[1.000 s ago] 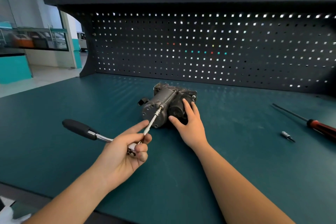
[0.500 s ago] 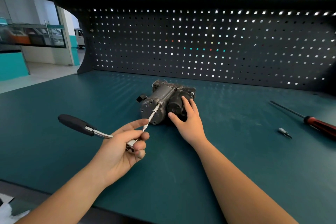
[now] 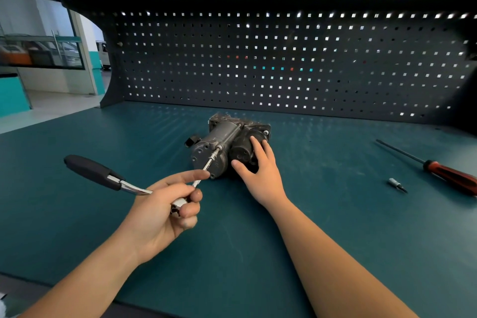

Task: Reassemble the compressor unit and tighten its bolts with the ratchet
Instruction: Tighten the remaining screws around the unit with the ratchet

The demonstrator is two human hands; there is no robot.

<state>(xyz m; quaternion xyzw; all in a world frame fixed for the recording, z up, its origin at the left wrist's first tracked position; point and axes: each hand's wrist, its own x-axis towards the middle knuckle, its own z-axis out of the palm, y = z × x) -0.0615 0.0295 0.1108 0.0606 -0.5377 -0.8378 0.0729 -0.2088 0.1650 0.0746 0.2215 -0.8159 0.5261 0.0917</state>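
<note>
The grey metal compressor unit (image 3: 219,142) lies on its side in the middle of the teal bench mat. My left hand (image 3: 165,209) grips the head of the ratchet (image 3: 134,188), index finger stretched along its thin extension bar. The black handle points up and left. The bar's tip sits on a bolt on the compressor's near end face. My right hand (image 3: 260,173) rests flat on the dark cylinder on the unit's right side, fingers straight, holding it steady.
A red-handled screwdriver (image 3: 449,175) lies at the right edge of the mat, with a small loose bit (image 3: 397,184) just in front of it. A dark pegboard (image 3: 284,64) closes off the back of the bench. The bench's front edge runs under my forearms.
The ratchet handle has stayed pointing up-left with only a slight shift; both hands hold their places on the tool and the compressor. The camera has shifted a little.
</note>
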